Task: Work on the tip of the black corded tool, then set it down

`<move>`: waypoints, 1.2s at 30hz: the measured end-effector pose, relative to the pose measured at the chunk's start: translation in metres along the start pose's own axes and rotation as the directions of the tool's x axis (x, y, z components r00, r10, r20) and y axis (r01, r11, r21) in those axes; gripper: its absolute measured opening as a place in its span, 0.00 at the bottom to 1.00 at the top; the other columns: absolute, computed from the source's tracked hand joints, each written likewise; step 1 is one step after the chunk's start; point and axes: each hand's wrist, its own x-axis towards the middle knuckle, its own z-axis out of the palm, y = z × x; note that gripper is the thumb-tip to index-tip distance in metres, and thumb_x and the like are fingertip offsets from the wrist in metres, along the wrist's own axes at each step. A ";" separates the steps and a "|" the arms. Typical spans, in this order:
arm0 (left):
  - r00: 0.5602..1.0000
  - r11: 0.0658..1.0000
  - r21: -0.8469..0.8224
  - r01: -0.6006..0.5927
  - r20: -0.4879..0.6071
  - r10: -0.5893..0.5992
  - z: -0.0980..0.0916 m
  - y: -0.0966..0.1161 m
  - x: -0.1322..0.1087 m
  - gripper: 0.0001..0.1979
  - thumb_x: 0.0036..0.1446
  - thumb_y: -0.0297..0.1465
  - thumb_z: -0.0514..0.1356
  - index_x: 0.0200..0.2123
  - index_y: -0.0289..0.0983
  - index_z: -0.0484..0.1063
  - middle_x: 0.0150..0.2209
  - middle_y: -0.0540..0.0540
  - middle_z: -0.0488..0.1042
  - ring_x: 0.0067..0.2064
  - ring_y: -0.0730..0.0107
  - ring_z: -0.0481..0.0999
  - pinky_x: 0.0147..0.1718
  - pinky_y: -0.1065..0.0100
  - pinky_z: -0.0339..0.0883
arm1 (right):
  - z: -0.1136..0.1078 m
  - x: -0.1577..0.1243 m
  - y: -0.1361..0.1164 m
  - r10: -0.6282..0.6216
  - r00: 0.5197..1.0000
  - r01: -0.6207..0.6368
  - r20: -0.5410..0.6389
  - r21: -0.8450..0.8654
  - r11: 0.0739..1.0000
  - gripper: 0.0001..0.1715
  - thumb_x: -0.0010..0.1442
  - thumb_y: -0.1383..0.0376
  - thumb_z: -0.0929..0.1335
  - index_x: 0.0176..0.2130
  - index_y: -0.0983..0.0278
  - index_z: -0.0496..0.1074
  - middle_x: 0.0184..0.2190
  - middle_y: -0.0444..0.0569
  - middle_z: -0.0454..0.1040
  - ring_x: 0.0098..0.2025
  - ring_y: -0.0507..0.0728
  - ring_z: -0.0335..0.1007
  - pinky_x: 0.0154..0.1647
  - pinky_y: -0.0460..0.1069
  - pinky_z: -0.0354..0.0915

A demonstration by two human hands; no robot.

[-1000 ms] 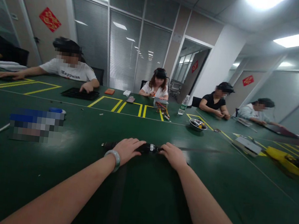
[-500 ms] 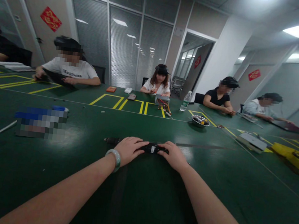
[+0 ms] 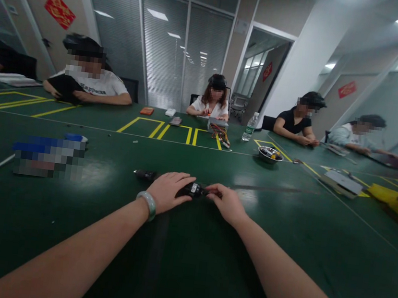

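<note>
A long black electric screwdriver point(image 3: 194, 190) lies on the green table, its narrow metal tip pointing left and a small white label near its right end. My left hand point(image 3: 170, 191) is wrapped over the middle of the tool from above, a pale green bangle point(image 3: 147, 205) on that wrist. At the tool's right end, my right hand point(image 3: 226, 203) has thumb and fingers pinched together on its dark tail. The fingertips cover the exact part they grip.
Left of my arms lies a blurred-out blue and white item point(image 3: 49, 152). Farther off are a metal bowl point(image 3: 270, 155) of small parts, a water bottle point(image 3: 250, 127), a grey box with coloured wires point(image 3: 218, 125) and a yellow bag point(image 3: 395, 202). Several people sit across the table.
My right hand has slid off the tool's body to its right end and now pinches there. The screwdriver is slightly tilted, its right end nearer me. The camera view has dipped.
</note>
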 end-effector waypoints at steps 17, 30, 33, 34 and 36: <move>0.995 0.998 -0.021 0.053 0.084 -0.051 -0.001 0.028 0.004 0.18 0.57 0.39 0.56 0.49 0.39 0.65 0.45 0.44 0.69 0.46 0.61 0.70 0.48 0.59 0.62 | 0.004 0.004 -0.009 -0.142 0.989 0.145 0.033 -0.337 0.930 0.10 0.59 0.64 0.67 0.43 0.59 0.72 0.39 0.45 0.74 0.44 0.55 0.67 0.48 0.52 0.57; 0.996 0.998 -0.023 0.060 0.072 -0.058 0.004 0.029 0.005 0.19 0.58 0.37 0.55 0.52 0.39 0.63 0.47 0.44 0.69 0.48 0.60 0.68 0.49 0.59 0.59 | 0.003 0.000 -0.017 -0.205 0.978 0.209 0.047 -0.322 0.923 0.10 0.55 0.64 0.70 0.39 0.61 0.69 0.40 0.46 0.70 0.45 0.55 0.64 0.48 0.52 0.56; 0.996 0.998 -0.027 0.060 0.073 -0.058 0.005 0.028 0.005 0.19 0.58 0.38 0.54 0.52 0.40 0.63 0.47 0.44 0.69 0.47 0.61 0.68 0.49 0.59 0.59 | 0.004 -0.001 -0.015 -0.176 0.984 0.175 0.029 -0.336 0.926 0.10 0.54 0.64 0.70 0.37 0.61 0.68 0.38 0.46 0.70 0.44 0.56 0.64 0.47 0.51 0.56; 0.996 0.998 -0.029 0.062 0.073 -0.060 0.005 0.028 0.005 0.19 0.58 0.38 0.55 0.52 0.40 0.63 0.47 0.44 0.69 0.47 0.61 0.68 0.49 0.59 0.59 | 0.004 0.000 -0.014 -0.172 0.985 0.170 0.023 -0.339 0.925 0.10 0.54 0.64 0.70 0.37 0.61 0.68 0.38 0.45 0.70 0.43 0.56 0.64 0.46 0.51 0.56; 0.995 0.997 -0.030 0.067 0.071 -0.065 0.004 0.028 0.005 0.19 0.58 0.39 0.55 0.51 0.40 0.64 0.46 0.45 0.69 0.46 0.61 0.68 0.48 0.59 0.60 | 0.004 0.000 -0.012 -0.156 0.988 0.153 0.020 -0.343 0.927 0.10 0.54 0.64 0.70 0.38 0.61 0.68 0.38 0.45 0.70 0.43 0.55 0.65 0.46 0.51 0.57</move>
